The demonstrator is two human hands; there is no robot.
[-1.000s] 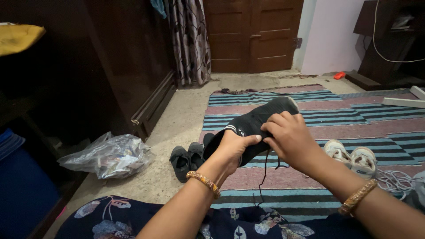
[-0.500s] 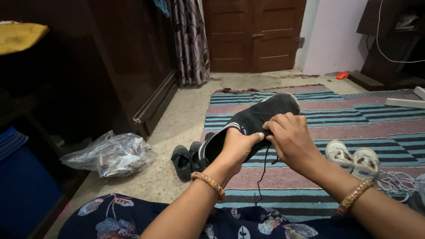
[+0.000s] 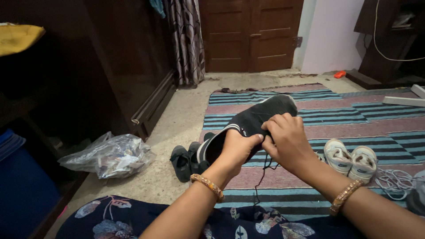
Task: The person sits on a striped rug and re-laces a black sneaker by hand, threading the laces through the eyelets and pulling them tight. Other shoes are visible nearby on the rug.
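The left hand (image 3: 237, 148) grips the heel end of a black knit sneaker (image 3: 254, 121), held above the striped rug (image 3: 310, 95), its toe pointing away from the person. The right hand (image 3: 285, 141), touching the left, pinches the black shoelace (image 3: 261, 177), which hangs below the hands. Right of the right hand stand small white shoes (image 3: 349, 157); left of the left hand lie black sandals (image 3: 183, 161) and a crumpled plastic bag (image 3: 110, 155).

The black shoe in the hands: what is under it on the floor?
Under the black shoe lie the striped rug and part of a dark pair of sandals. A black lace hangs down. The shoe and hands hide the rest.
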